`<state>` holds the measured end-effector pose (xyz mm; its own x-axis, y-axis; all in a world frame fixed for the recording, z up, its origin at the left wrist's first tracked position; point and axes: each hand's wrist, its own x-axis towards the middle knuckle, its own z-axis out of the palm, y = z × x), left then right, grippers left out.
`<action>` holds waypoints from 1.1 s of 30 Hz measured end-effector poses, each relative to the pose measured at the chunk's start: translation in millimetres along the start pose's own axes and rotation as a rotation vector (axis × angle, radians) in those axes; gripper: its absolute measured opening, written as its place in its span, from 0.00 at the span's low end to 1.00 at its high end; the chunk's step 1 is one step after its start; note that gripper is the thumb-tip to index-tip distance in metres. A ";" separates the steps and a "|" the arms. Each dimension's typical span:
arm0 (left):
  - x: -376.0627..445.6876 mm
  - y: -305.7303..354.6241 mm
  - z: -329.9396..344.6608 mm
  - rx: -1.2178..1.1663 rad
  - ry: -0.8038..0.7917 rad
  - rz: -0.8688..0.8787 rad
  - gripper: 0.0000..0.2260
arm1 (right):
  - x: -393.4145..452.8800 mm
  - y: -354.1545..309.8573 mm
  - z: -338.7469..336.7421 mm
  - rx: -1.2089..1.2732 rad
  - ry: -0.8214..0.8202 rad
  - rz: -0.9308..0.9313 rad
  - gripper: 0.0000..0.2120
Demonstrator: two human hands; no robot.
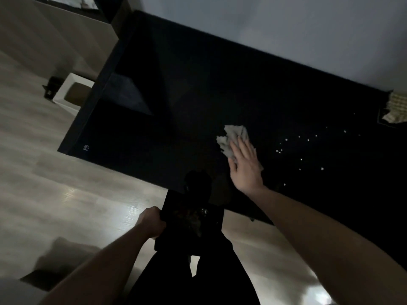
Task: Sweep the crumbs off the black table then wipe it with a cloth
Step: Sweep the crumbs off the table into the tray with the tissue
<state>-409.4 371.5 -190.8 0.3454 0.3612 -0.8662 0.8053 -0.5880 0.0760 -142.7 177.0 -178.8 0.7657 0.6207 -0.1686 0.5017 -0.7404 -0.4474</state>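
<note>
the left hand [152, 223] grips a flat black dustpan [189, 223] just below the glossy black counter [176, 95] edge, apparently to catch debris. the right hand [244, 164], fingers spread, presses a crumpled pale cloth [231, 137] flat; small white crumbs [301, 150] lie scattered beside it.

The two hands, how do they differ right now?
The right hand lies flat, fingers spread, pressing a crumpled pale cloth onto the black table. The left hand is curled shut around a dark dustpan, held below the table's near edge. Both arms are bare.
</note>
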 end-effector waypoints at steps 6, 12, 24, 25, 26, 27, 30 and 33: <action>-10.8 -0.3 3.6 -0.034 -0.003 0.038 0.08 | -97.6 -36.5 44.3 0.262 -0.031 -0.139 0.21; -26.2 4.8 7.5 -0.024 0.021 0.042 0.11 | -174.4 -80.2 38.3 0.401 -0.152 -0.204 0.21; -42.5 31.7 26.7 -0.019 0.013 0.015 0.10 | -131.7 47.8 -81.4 0.396 0.279 0.220 0.23; -43.2 34.6 29.0 -0.019 0.015 0.008 0.09 | -124.5 67.4 -93.4 0.361 0.301 0.250 0.23; -43.8 36.3 30.9 -0.021 0.013 0.004 0.09 | -118.5 86.7 -102.2 0.328 0.315 0.287 0.22; -44.7 40.0 33.8 -0.022 0.010 0.000 0.09 | -113.7 107.4 -110.7 0.303 0.325 0.323 0.22; -46.8 52.3 42.8 -0.051 -0.001 -0.017 0.07 | -99.1 168.1 -127.2 0.222 0.349 0.361 0.21; -48.5 63.2 53.6 -0.080 -0.007 -0.039 0.09 | -82.9 219.1 -127.9 0.146 0.270 0.361 0.22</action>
<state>-401.1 278.0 -170.4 0.3098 0.3772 -0.8728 0.8542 -0.5135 0.0812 -44.8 -69.7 -150.4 0.9678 0.2264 -0.1104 0.1367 -0.8404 -0.5244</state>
